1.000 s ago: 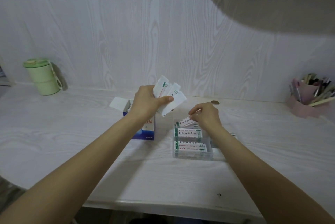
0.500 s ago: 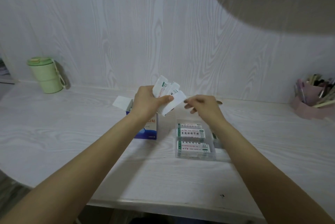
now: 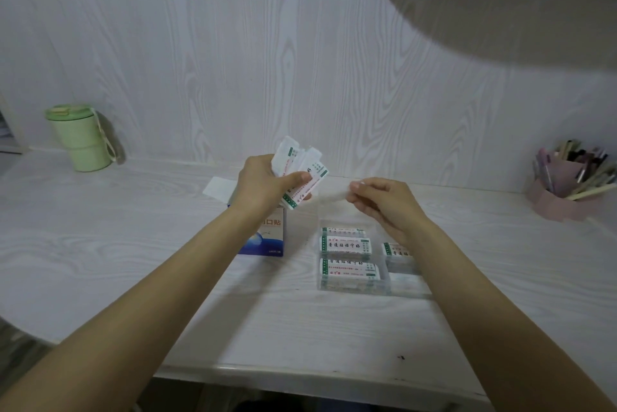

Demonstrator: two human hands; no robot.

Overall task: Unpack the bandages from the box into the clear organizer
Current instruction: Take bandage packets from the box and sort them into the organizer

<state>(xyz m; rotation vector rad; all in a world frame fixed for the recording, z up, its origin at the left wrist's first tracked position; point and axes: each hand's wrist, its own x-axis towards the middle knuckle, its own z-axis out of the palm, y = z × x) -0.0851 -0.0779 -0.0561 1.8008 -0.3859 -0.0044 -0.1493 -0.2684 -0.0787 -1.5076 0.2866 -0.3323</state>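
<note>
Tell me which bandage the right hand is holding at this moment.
The single bandage pinched by the right hand, held in the air above the clear organizer. The others are fanned in the left hand or already lie in the organizer.

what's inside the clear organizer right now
The organizer holds bandages in wrappers with green print, spread over several compartments. The right forearm covers its right side, so what lies there cannot be seen.

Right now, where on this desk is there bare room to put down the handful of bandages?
Bare desk lies between the green canister and the blue box, and between the clear organizer and the pink pen holder. It is crowded mid-desk: box, organizer, and both hands, left and right.
</note>
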